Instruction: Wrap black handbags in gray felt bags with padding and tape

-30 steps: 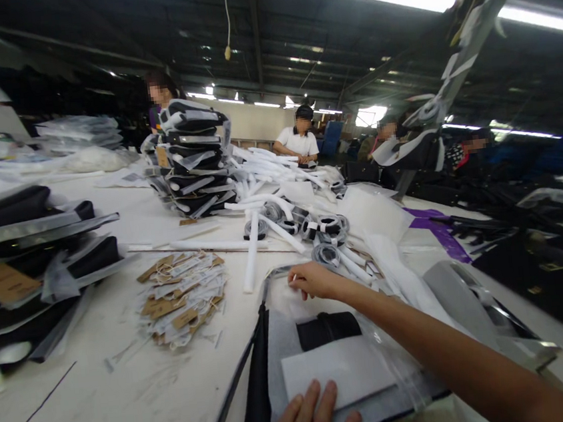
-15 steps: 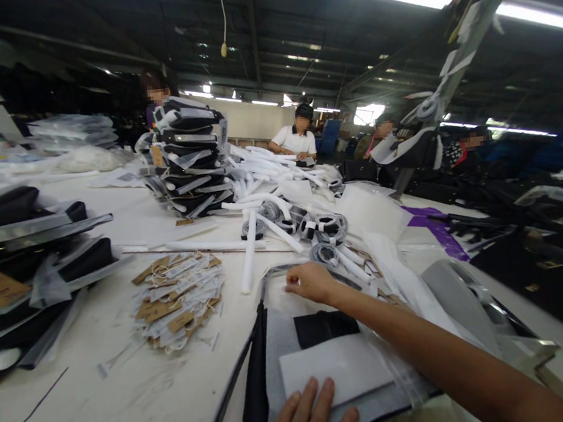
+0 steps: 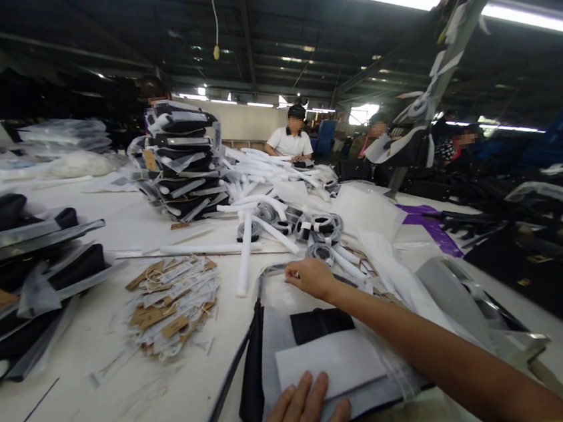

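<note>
In front of me lies a black bag [image 3: 252,388] with a grey lining side up and a covered handle [image 3: 263,277] at its far edge. A white foam sheet [image 3: 328,367] rests on it, below a black patch [image 3: 322,324]. My left hand [image 3: 303,417] presses flat with fingers spread across the sheet's near edge and the grey lining. My right hand [image 3: 311,278] reaches over the bag to the area within the handle. Its fingers are curled together; whatever they may grip is hidden. A dark strap [image 3: 226,384] trails off the bag's left side.
Hang tags [image 3: 171,310] lie heaped to the left, beyond them a stack of wrapped black bags [image 3: 186,160]. More black bags [image 3: 25,265] are piled at far left. White foam tubes [image 3: 248,255] and coiled grey straps [image 3: 318,230] lie ahead. A co-worker [image 3: 290,139] sits opposite.
The view has shifted slightly, so everything sits a little further left. Both hands keep nearly the same places on the bag.
</note>
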Demonstrator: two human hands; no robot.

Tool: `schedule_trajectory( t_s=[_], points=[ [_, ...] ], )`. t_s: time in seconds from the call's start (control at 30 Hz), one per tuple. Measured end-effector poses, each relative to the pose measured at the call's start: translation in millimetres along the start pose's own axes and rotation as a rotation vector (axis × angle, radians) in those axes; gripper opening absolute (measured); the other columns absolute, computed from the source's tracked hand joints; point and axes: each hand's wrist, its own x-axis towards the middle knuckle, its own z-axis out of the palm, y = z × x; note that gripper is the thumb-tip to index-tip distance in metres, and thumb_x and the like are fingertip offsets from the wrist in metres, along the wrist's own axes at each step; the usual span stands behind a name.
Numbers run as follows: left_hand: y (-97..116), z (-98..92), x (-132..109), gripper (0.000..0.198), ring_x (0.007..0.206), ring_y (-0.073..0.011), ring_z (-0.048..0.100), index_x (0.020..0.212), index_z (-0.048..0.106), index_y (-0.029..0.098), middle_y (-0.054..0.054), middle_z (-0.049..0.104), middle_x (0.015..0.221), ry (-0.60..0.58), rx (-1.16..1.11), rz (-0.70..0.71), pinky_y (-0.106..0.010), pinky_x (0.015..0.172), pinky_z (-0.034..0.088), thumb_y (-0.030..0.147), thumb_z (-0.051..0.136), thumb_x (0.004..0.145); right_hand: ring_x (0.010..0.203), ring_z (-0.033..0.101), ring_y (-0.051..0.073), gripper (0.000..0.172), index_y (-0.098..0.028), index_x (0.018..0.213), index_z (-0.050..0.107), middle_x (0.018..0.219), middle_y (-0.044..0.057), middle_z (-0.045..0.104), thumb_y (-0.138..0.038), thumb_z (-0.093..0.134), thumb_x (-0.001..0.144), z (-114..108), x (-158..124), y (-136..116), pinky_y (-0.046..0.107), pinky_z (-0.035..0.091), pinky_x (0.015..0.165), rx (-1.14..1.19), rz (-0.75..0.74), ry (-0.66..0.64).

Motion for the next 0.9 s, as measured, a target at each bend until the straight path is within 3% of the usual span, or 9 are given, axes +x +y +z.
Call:
schedule_trajectory(
  t_s=[0.3, 0.53, 0.73, 0.9],
  points=[
    [-15.6, 2.7, 10.6, 0.038, 0.117, -0.0127, 0.064, 0.128, 0.063, 0.031, -0.001, 0.07, 0.122, 0.0, -0.039, 0.035, -0.027, 0.115, 0.034, 0.018, 0.038, 0.104, 0.092, 0.067, 0.021, 0.012, -0.023, 0.096, 0.069, 0.1, 0.005, 0.074, -0.031, 0.061, 0.094, -1.4, 0.8, -8.4, 0.027, 0.041, 0.073, 0.011, -0.01, 0.083],
    [-12.9, 3.0, 9.9, 0.038, 0.117, -0.0126, 0.063, 0.129, 0.063, 0.03, 0.0, 0.07, 0.122, -0.009, -0.04, 0.025, -0.028, 0.117, 0.031, 0.017, 0.038, 0.103, 0.082, 0.068, 0.018, 0.009, -0.024, 0.088, 0.068, 0.087, 0.0, 0.074, -0.032, 0.071, 0.087, -13.6, -49.4, -23.7, 0.025, 0.041, 0.069, 0.137, -0.061, 0.099],
    [-11.5, 3.9, 8.9, 0.04, 0.117, -0.013, 0.063, 0.128, 0.064, 0.03, -0.001, 0.07, 0.123, 0.0, -0.043, 0.014, -0.03, 0.119, 0.028, 0.016, 0.036, 0.103, 0.081, 0.069, 0.015, 0.004, -0.024, 0.091, 0.07, 0.089, -0.003, 0.075, -0.021, 0.07, 0.088, -19.9, -82.8, -27.7, 0.022, 0.045, 0.072, 0.291, -0.099, 0.08],
    [-11.3, 5.6, 8.1, 0.037, 0.118, -0.0134, 0.063, 0.128, 0.064, 0.029, -0.001, 0.07, 0.123, 0.011, -0.045, 0.02, -0.029, 0.117, 0.031, 0.017, 0.04, 0.102, 0.085, 0.07, 0.016, 0.01, -0.028, 0.092, 0.074, 0.092, -0.003, 0.077, -0.021, 0.067, 0.09, -12.8, -105.7, -36.1, 0.024, 0.047, 0.078, 0.339, -0.1, 0.128]
  ],
)
